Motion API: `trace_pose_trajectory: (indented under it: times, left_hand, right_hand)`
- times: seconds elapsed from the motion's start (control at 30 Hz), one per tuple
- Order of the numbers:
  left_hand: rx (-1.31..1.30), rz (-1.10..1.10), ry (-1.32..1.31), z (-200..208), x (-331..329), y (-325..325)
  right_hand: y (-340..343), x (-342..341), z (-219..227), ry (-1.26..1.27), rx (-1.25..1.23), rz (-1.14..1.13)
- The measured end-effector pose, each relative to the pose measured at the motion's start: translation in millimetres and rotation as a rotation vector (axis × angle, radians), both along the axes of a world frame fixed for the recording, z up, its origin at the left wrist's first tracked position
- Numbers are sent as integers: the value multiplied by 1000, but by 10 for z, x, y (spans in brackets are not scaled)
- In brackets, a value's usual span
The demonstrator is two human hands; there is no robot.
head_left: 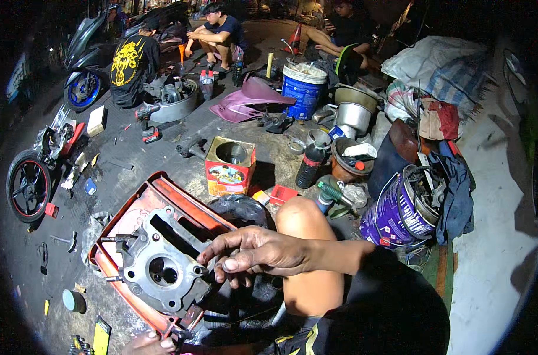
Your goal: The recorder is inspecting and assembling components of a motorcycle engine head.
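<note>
Orange tray (pixel 162 188) holds a grey cylinder head (pixel 162 266) — right hand (pixel 260 251) fingers spread above.

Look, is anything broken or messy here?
Yes. A motorbike at the left lies in pieces, its wheel and small parts scattered over the ground. A purple bike cover lies loose nearby. The right hand touches a metal engine part resting in an orange tray.

Colours at the work area: grey metal on orange.
Engine cylinder head (pixel 162 266): dull grey metal, dark bores. Tray (pixel 180 198) beneath: orange-red, worn pale inside. Square tin (pixel 229 171): red and yellow printed sides, silver top. Bucket (pixel 303 89): blue with white rim. Paint can (pixel 393 216): purple, white band. Ground (pixel 139 160): dark grey.
</note>
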State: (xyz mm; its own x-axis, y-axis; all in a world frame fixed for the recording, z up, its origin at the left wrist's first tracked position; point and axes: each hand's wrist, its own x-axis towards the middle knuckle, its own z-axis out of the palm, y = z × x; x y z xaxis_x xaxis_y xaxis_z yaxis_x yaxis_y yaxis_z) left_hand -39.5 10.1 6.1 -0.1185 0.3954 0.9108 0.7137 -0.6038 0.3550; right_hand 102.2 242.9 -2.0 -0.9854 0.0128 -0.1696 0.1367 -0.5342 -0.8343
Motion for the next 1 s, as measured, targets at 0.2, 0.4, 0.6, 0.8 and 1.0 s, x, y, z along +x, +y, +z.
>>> trace_pose_trajectory:
  times: [0.2, 0.4, 0.6, 0.8, 1.0]
  left_hand:
    - [-28, -46, -8, -14, -20, -8]
    - [-46, -100, -1, 1, -21, -1]
    - [-68, -148, 32, 31, -13, 9]
    - [-100, -180, 34, 81, -25, 25]
    - [-499, -343, 145, 225, -205, -94]
  right_hand:
    - [-25, -54, -23, 101, -132, -36]
    - [-82, -12, -35, 179, -171, 47]
    - [-118, 54, 2, 221, -139, 51]
    - [-53, 99, -4, 240, -123, 61]
    - [-20, 204, 23, 231, -129, 18]
